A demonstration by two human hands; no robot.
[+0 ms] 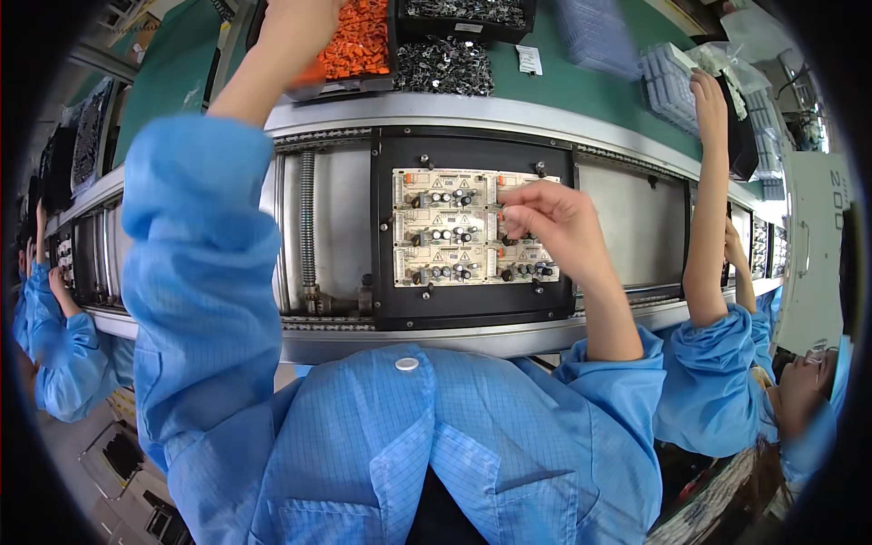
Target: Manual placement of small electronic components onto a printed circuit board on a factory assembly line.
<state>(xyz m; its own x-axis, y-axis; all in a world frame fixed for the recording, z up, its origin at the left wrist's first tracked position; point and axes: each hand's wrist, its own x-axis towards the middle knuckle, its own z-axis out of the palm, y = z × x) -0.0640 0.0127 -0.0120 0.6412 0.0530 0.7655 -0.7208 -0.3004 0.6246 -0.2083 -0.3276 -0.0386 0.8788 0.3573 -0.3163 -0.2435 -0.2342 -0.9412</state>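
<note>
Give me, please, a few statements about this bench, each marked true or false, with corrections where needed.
1. The left hand is close to the orange parts. True.
2. Both hands are over the circuit boards. False: only the right hand is.
3. A black frame surrounds the circuit boards. True.
4. The jacket in the lower middle is red. False: the jacket is blue.
5. Dark and silvery parts lie right of the orange parts. True.
</note>
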